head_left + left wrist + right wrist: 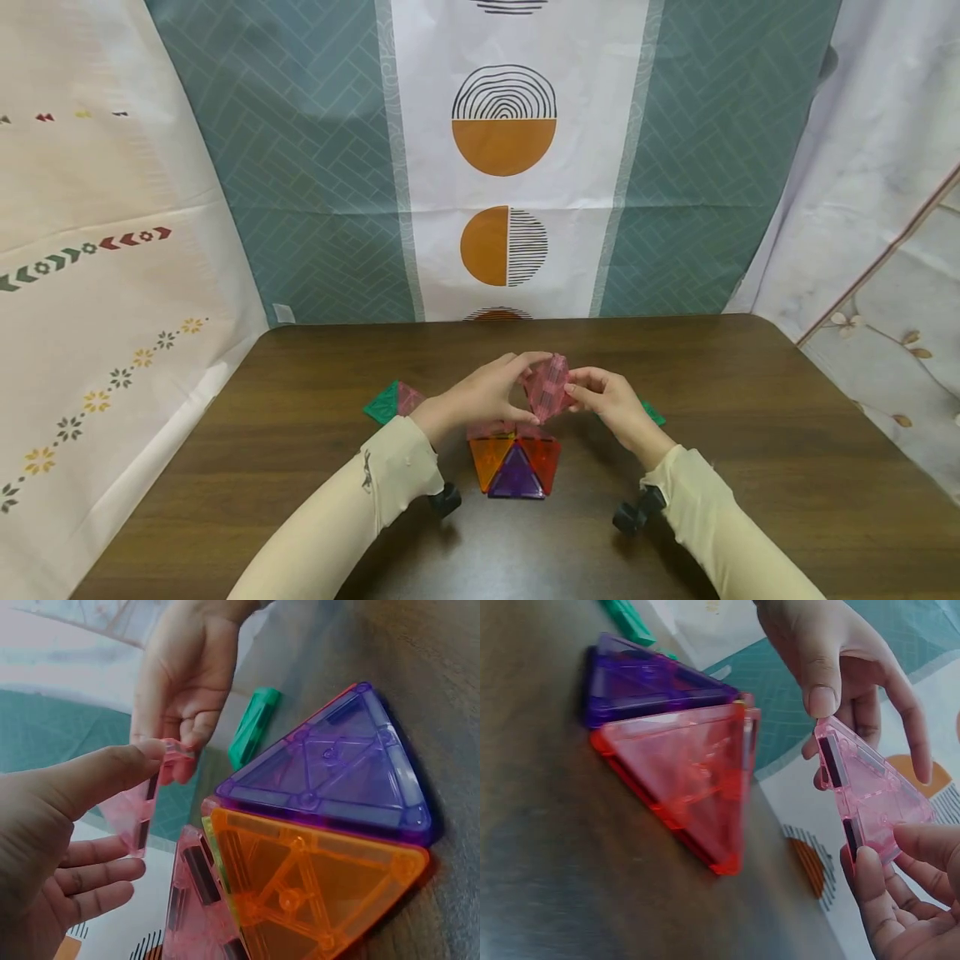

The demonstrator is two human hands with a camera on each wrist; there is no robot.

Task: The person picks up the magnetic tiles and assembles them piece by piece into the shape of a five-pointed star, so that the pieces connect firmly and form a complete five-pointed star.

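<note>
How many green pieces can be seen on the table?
2: one green piece lies left of the left hand, another right of the right hand; others may be hidden.

pink held tile (871,787) | purple triangle (516,477) | orange triangle (488,459) | red triangle (543,460) | brown tabletop (217,475) (wood-grained) | teal-and-white cloth (315,167)

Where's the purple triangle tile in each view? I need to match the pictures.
Head: purple tile below centre, between the orange tile and red tile.
Left wrist: purple tile right of centre, above the orange tile.
Right wrist: purple tile at upper left, above the red tile.
Shared landmark: the held pink tile.
</note>
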